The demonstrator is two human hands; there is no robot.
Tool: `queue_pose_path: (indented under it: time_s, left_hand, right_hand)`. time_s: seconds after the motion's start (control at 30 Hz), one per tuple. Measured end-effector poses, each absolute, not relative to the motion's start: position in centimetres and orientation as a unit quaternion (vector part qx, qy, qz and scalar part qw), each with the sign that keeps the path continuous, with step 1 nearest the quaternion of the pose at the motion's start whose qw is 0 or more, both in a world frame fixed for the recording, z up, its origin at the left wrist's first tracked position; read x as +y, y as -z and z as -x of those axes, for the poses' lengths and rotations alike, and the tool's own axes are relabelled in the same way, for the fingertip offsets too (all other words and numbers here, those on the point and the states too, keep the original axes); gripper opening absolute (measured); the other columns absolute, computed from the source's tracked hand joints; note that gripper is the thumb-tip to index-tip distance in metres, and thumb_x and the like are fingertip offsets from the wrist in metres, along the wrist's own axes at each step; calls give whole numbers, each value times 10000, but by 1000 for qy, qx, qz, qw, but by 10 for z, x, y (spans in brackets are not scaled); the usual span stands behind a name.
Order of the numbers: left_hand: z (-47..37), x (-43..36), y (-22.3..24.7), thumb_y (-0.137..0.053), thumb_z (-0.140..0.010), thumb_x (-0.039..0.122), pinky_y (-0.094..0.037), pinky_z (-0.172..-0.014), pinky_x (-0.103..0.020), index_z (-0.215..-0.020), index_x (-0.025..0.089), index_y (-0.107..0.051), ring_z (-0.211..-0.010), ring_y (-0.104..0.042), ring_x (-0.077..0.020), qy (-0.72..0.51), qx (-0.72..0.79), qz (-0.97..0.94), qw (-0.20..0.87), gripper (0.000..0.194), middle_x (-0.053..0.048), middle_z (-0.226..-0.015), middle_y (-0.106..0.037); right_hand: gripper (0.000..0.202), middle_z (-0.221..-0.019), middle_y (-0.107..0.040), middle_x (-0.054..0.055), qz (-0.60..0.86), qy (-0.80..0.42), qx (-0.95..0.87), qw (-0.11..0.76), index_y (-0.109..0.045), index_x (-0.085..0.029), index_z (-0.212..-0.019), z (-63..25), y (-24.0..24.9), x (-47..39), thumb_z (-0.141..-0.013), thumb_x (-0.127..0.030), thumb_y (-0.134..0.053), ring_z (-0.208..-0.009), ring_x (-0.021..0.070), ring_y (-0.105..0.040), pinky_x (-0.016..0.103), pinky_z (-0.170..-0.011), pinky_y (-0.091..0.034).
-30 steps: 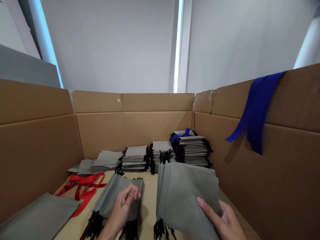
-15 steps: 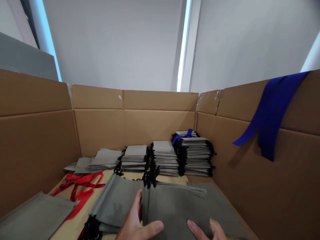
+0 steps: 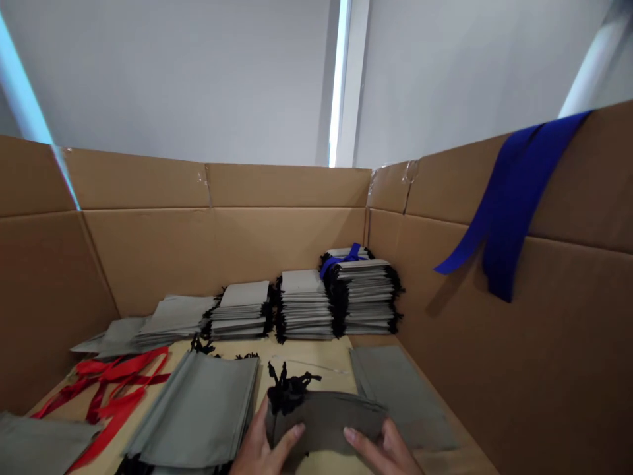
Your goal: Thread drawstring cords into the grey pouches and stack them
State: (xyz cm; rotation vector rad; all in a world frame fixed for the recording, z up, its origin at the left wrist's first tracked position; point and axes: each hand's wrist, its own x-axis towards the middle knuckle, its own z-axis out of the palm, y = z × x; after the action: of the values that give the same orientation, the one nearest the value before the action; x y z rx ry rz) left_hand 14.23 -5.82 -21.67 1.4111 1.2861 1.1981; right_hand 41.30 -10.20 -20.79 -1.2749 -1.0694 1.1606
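Between my two hands stands a bundle of grey fabric drawstring bags (image 3: 329, 415), tilted up on edge, with black cord ends bunched at its upper left corner. My left hand (image 3: 264, 442) grips the bundle's left end, thumb on the near face and fingers behind. My right hand (image 3: 383, 448) holds the right end the same way. Just left of my left hand lies a pile of grey bags (image 3: 200, 409) with black cords at its near end. Beyond my right hand, more flat grey bags (image 3: 400, 389) rest against the box wall.
Stacked grey bags (image 3: 304, 307) line the back of the cardboard enclosure (image 3: 291, 241); the tallest stack (image 3: 368, 297) has a blue ribbon tie. Red ribbons (image 3: 119, 382) lie at left near another grey bag (image 3: 44, 442). Blue strips (image 3: 509, 204) hang over the right wall.
The bundle has been lifted and stood on edge between both hands, away from the flat bags at right. My right hand now grips its end. The view has shifted right.
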Motion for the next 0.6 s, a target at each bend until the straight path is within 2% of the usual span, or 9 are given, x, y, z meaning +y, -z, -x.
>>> queue_pose_path:
  time_s: [0.1, 0.17, 0.23, 0.33, 0.47, 0.6]
  left_hand:
    - [-145, -61, 216, -907, -658, 628, -382, -1281, -562, -1408, 153, -633, -1499, -513, -458, -480, 529, -565, 413, 929, -245, -1545, -614]
    - [-149, -61, 211, -919, -608, 652, -405, -1261, -585, -1410, 150, -625, -1466, -546, -468, -488, 520, -573, 404, 991, -251, -1509, -642]
    - [-153, -62, 207, -917, -590, 673, -451, -1232, -554, -1393, 159, -640, -1413, -606, -445, -493, 508, -579, 406, 993, -231, -1437, -700]
    - [-159, -62, 199, -903, -586, 696, -507, -1178, -526, -1276, 154, -719, -1319, -676, -428, -483, 529, -563, 412, 897, -215, -1332, -766]
    - [-166, -61, 180, -892, -605, 695, -569, -1093, -523, -1071, 157, -802, -1157, -747, -419, -474, 540, -554, 420, 717, -185, -1152, -833]
    - [-168, -73, 155, -860, -756, 643, -599, -1058, -468, -1176, 156, -786, -1177, -754, -382, -459, 518, -517, 504, 647, -164, -1225, -823]
  right_hand:
    - [666, -1260, -804, 139, 492, -513, -483, 512, -785, -209, -1168, -418, 192, -99, -737, -712, -860, -1224, 380, -718, 506, -1080, -557]
    - [631, -1202, -821, 136, 477, -506, -516, 500, -809, -208, -1134, -419, 185, -93, -755, -712, -847, -1155, 375, -741, 498, -1044, -577]
    - [576, -1124, -835, 133, 469, -490, -549, 488, -830, -206, -1063, -419, 182, -89, -792, -715, -815, -1073, 363, -756, 485, -995, -596]
    - [534, -1097, -838, 132, 460, -478, -573, 481, -836, -208, -1024, -418, 183, -87, -835, -705, -781, -1044, 356, -758, 484, -984, -599]
    - [556, -1172, -828, 142, 472, -477, -548, 499, -818, -205, -1101, -417, 186, -89, -835, -692, -787, -1112, 360, -750, 514, -1057, -570]
    - [651, -1232, -809, 177, 511, -477, -506, 505, -782, -168, -1174, -411, 182, -85, -806, -704, -798, -1162, 384, -740, 527, -1057, -567]
